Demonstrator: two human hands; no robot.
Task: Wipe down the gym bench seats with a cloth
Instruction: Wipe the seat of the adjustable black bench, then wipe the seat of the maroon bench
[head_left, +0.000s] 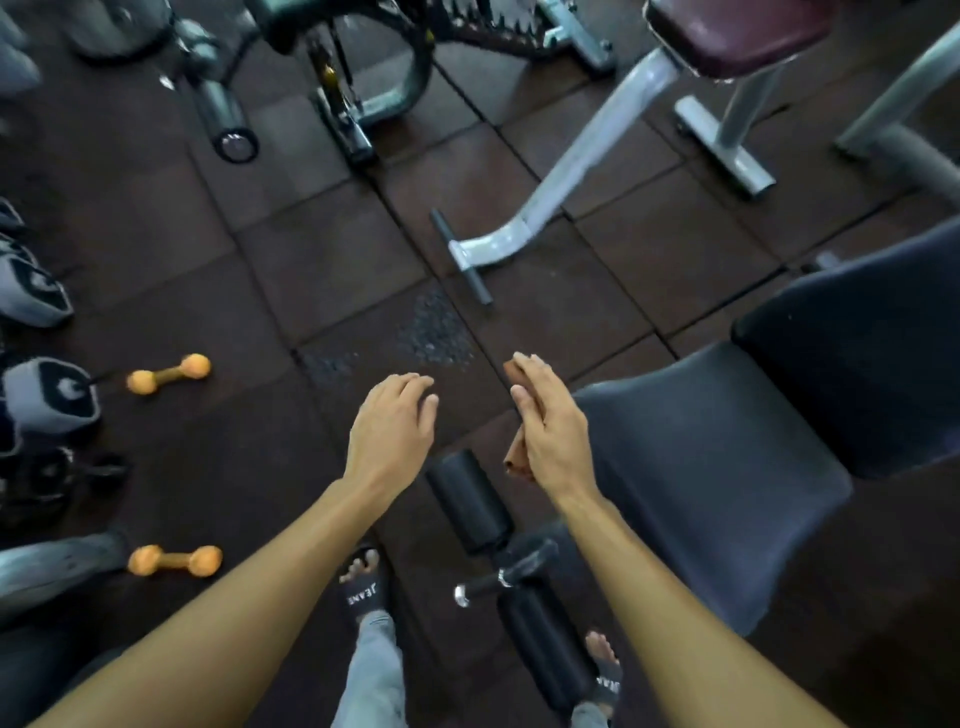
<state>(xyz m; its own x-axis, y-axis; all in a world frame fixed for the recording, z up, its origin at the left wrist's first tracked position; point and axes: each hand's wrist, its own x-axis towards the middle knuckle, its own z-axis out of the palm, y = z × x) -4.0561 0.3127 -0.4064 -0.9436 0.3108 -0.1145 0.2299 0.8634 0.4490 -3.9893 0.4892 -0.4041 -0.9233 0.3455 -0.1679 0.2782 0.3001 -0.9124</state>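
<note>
My right hand (550, 426) holds a small folded brown cloth (518, 457) against its palm, thumb over it, fingers fairly straight, just left of the black bench seat (696, 478). The cloth is in the air and does not touch the seat. The bench's black backrest pad (862, 358) rises to the right of the seat. My left hand (392, 431) hovers empty over the floor, fingers loosely bent, a short way left of the right hand. Black foam leg rollers (470, 501) of the bench lie below my hands.
Two orange dumbbells (169, 373) (175, 561) lie on the dark rubber floor at left, next to grey dumbbell heads (49, 395). A white-framed bench with a maroon pad (737, 36) stands at the back right. My sandalled feet (363, 582) stand beside the rollers.
</note>
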